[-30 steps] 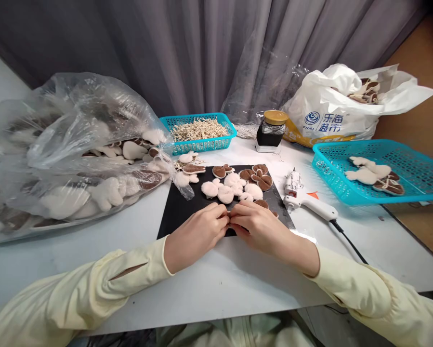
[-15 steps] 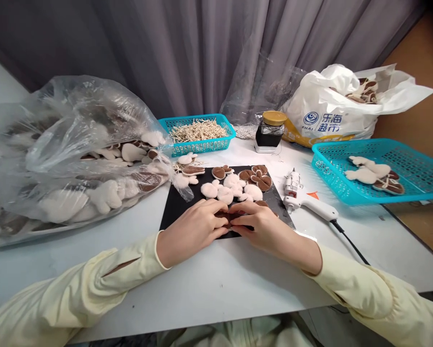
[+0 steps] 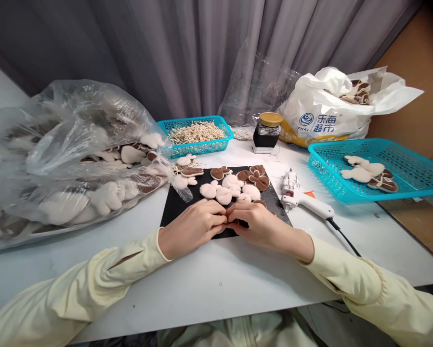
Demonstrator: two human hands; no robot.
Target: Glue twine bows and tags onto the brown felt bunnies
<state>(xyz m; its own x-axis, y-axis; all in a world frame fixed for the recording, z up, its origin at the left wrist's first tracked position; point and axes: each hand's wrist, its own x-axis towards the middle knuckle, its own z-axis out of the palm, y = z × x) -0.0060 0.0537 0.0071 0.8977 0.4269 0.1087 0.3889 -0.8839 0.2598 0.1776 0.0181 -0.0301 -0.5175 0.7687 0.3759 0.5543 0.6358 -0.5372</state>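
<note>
Left hand [image 3: 190,225] and right hand [image 3: 263,224] over mat edge [image 3: 225,234], wide tabletop [image 3: 221,274] in front

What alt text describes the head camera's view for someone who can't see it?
A person's left hand and right hand meet over a black mat strewn with white and brown plush pieces; a glue gun lies to the right, a plastic bag to the left.

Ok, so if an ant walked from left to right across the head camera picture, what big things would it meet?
Big see-through bag → left hand → right hand → white glue gun → right-hand blue basket.
</note>
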